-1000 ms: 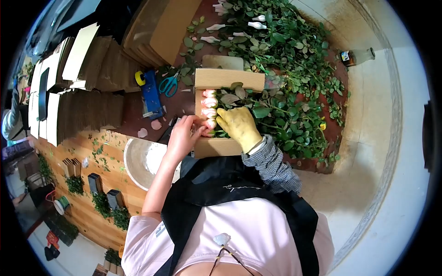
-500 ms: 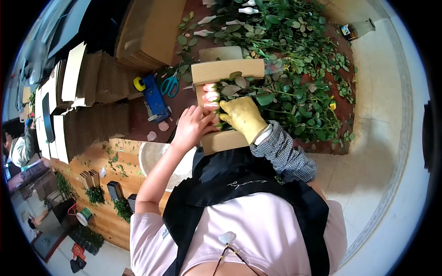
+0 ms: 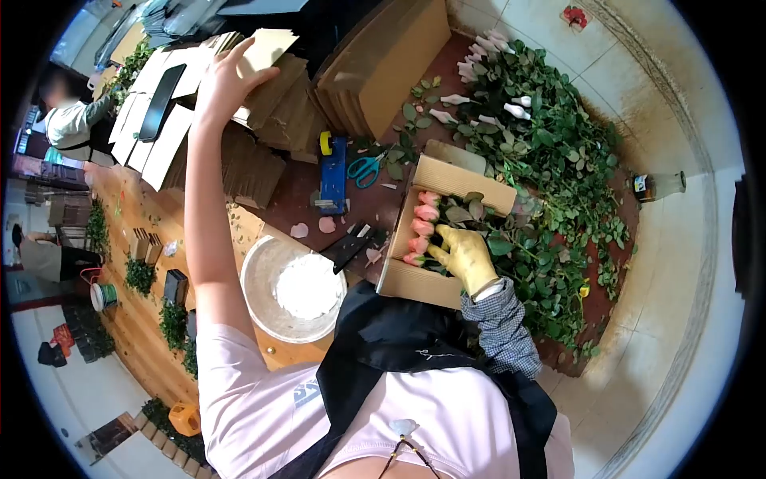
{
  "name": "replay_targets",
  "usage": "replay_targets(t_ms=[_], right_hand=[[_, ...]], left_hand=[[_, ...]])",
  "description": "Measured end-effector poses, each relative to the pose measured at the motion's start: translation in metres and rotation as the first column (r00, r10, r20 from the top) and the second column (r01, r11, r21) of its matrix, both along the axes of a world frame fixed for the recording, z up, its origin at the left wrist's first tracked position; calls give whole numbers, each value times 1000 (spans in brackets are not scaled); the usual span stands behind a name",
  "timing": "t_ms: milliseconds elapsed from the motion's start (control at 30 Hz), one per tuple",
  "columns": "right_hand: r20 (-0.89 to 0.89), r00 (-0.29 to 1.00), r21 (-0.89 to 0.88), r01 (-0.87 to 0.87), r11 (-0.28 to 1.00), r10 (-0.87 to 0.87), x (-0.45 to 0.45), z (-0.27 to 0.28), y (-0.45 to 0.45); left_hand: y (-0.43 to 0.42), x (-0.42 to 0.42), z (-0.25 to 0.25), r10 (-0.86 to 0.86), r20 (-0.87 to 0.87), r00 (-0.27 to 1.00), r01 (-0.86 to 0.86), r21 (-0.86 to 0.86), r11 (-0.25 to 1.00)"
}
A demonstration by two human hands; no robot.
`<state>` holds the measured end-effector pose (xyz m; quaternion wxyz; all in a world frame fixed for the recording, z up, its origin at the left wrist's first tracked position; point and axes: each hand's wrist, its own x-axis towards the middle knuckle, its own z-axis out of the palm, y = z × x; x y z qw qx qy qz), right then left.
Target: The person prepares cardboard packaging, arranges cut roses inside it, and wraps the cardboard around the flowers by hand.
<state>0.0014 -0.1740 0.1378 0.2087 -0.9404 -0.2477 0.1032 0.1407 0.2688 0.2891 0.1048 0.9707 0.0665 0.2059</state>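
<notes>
Several pink roses lie in a row inside a folded corrugated cardboard wrap, heads to the left and leafy stems to the right. My right hand, in a yellow glove, presses its fingers around the rose stems just below the heads. My bare left hand is stretched far out at the upper left, thumb and fingers apart, over a stack of cardboard sheets. A pale sheet shows between its thumb and fingers. I cannot tell whether the fingertips touch that sheet.
A white bucket with white contents stands near my left elbow. Black-handled pliers or cutters, teal scissors and a blue tool lie beside the wrap. Leafy stems cover the right side. A person is at upper left.
My left hand has left the roses and swung up and left to the cardboard stack. My right hand stays at the roses. The view has turned, bringing the bucket into fuller sight.
</notes>
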Motion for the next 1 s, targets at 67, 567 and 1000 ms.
replay_targets(t_ms=[67,567,1000], right_hand=[[-73,997,41,31,999,-28,-1,1,0],[-104,993,-134,49,990,-64,3,-7,4],[-816,577,436,634,639,-15,12,0,-25]], left_hand=[[12,16,-11,33,-131,991,-40,-54,998],[-126,-102,1,-462,-92,882,215,-794,568],[-244,-130,-166,-514,-443,734,98,-680,727]])
